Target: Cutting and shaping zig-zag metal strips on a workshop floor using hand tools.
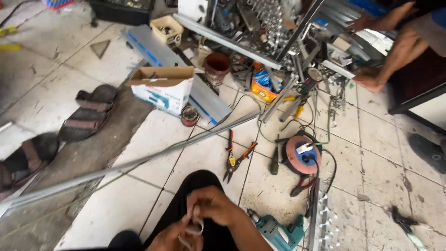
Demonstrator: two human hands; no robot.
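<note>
We grip a small metal ring [194, 228] between both hands — left hand [171, 238] below, right hand [211, 204] pinching from above — over our lap; the drill [274, 230] lies just right.

- The cable reel [303, 155] is showing a salmon-pink rim around a blue centre.
- The drill [278, 231] is showing teal.
- The pliers [234, 155] are wearing orange-red handles with a yellow tag.
- The cardboard box [163, 88] is showing white sides, a teal print and brown flaps.
- The sandals [88, 113] are showing black with brown straps.
- The floor tiles [139, 153] are looking off-white with dark grout.
- The bucket [217, 66] is showing rust-red.
</note>
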